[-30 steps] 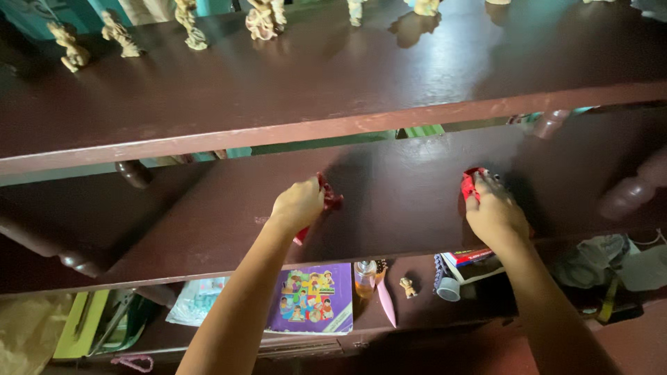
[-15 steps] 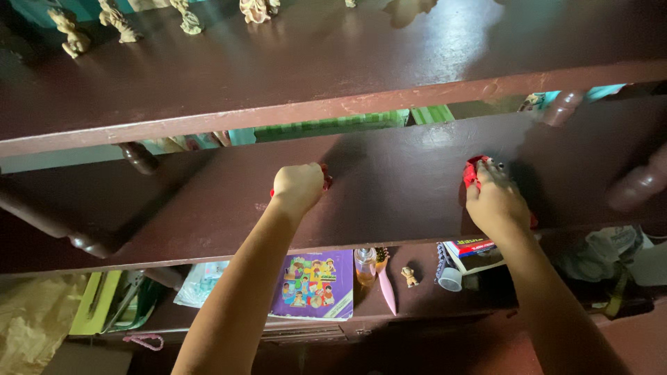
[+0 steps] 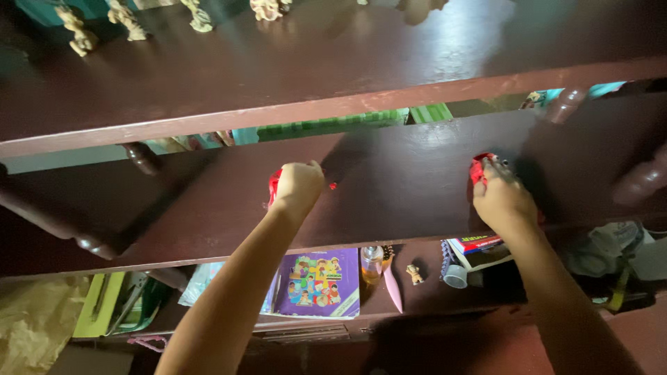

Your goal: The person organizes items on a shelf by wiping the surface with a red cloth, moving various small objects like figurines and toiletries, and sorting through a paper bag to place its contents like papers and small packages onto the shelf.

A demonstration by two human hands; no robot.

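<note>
Left hand (image 3: 297, 186) grips red cloth (image 3: 274, 186); right hand (image 3: 501, 198) grips red object (image 3: 478, 169); orientation unclear.

Dim, grainy view; soft glare on the top shelf (image 3: 445, 42), corners dark.

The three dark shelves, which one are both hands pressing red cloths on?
The middle shelf; the left hand and right hand rest on it.

Bottom shelf: purple picture-cover booklet (image 3: 318, 283) lay flat — pale plastic packet (image 3: 198, 283) just left of it; red-blue flat box (image 3: 474, 244) — right, partly hidden.
</note>
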